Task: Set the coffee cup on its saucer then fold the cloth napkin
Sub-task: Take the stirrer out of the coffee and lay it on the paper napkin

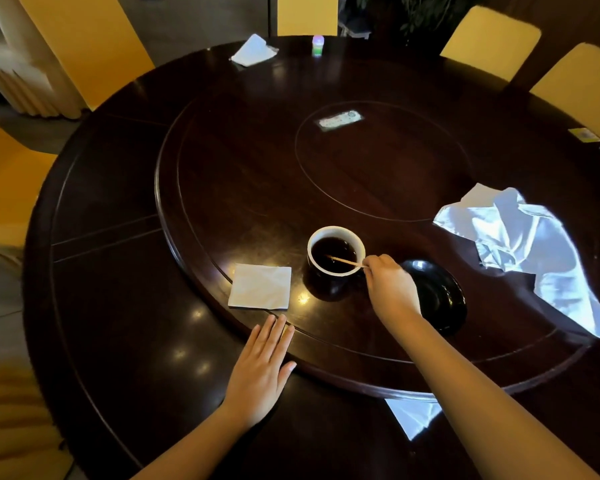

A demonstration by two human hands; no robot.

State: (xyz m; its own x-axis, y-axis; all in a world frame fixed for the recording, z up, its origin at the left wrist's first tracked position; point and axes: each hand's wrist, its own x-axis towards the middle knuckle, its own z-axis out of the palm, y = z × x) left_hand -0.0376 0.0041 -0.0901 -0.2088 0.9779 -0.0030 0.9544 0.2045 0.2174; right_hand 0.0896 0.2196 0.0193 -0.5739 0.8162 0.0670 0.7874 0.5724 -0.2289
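Resting flat on the dark table (125, 306), the left hand (260, 368) has its fingers straight and together, holding nothing. One folded paper napkin (260, 286) lies beside one coffee cup (336, 252), which stands on the table, not on the one black saucer (440, 299). The right hand (388, 289) pinches a thin stick (347, 261) dipped in the cup. One crumpled cloth napkin (520, 237) lies far right.
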